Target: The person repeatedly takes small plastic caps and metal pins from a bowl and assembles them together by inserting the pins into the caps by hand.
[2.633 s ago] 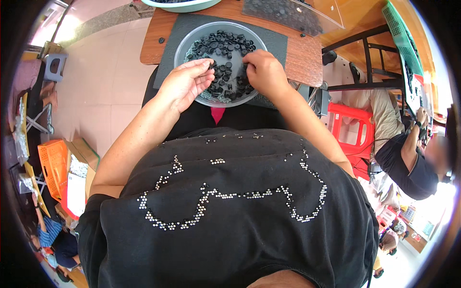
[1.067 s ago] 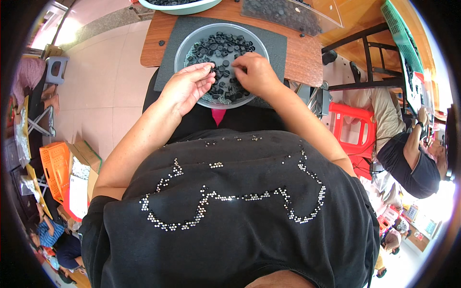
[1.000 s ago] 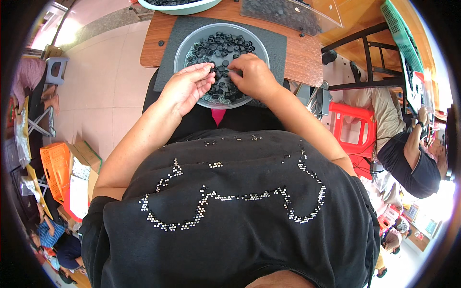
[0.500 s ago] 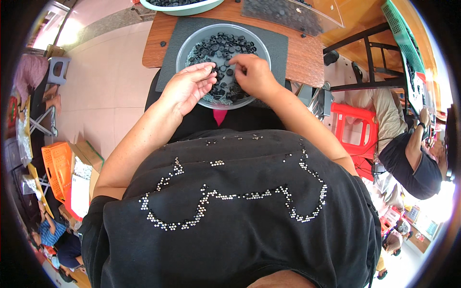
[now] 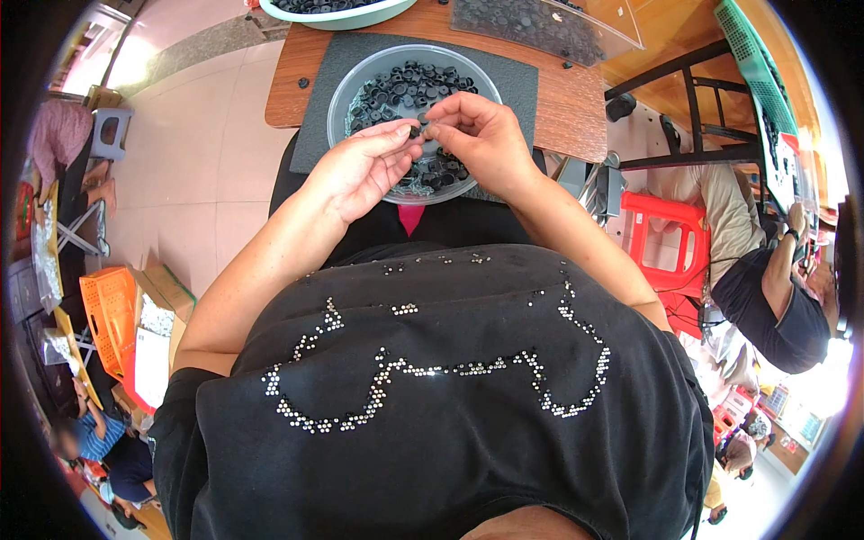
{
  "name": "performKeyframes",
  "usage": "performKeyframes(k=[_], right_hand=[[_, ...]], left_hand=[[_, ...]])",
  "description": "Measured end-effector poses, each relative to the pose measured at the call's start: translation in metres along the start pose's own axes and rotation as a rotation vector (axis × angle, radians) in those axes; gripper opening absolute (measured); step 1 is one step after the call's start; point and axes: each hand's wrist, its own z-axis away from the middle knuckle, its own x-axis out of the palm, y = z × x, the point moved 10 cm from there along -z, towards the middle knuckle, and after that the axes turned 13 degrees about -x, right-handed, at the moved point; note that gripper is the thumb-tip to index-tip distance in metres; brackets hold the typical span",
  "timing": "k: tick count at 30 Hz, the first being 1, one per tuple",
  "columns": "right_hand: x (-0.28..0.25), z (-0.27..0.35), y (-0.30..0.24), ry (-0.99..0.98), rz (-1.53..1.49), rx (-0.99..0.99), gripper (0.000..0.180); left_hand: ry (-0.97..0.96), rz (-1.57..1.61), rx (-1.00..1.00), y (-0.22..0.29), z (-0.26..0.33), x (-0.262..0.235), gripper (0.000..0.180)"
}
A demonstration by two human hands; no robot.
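Observation:
Over a round, see-through basin [image 5: 339,101] my two hands meet, fingertips almost touching. My left hand [image 5: 367,169] pinches a small round black part [image 5: 415,132] between thumb and forefinger. A small greyish piece [image 5: 427,129], too small to name, is pinched in the thumb and fingertips of my right hand [image 5: 481,139], right beside the black part. Under my hands the basin holds many small round black parts [image 5: 409,87], along with thin pale grey-blue bits [image 5: 412,186] near its wall. The basin rests on a dark grey mat [image 5: 317,130].
The mat lies on a brown wooden table [image 5: 571,112]. Behind are a pale green basin [image 5: 360,15] and a clear box [image 5: 540,31], both with black parts. A red stool [image 5: 666,238] and a seated co-worker [image 5: 778,301] are at right; an orange crate [image 5: 106,310] stands at left.
My right hand has come up from the parts in the basin and moved left to my left fingertips, now with a small piece pinched. My left hand has shifted slightly right.

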Motion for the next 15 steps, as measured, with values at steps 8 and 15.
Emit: performKeyframes(k=[8, 15], right_hand=[[-0.004, 0.001, 0.000, -0.003, -0.026, 0.027, 0.004], [-0.002, 0.003, 0.006, -0.042, 0.049, 0.056, 0.004]], left_hand=[[-0.019, -0.019, 0.001, -0.002, 0.004, 0.009, 0.025], [-0.022, -0.034, 0.017, -0.001, 0.007, 0.012, 0.025]])
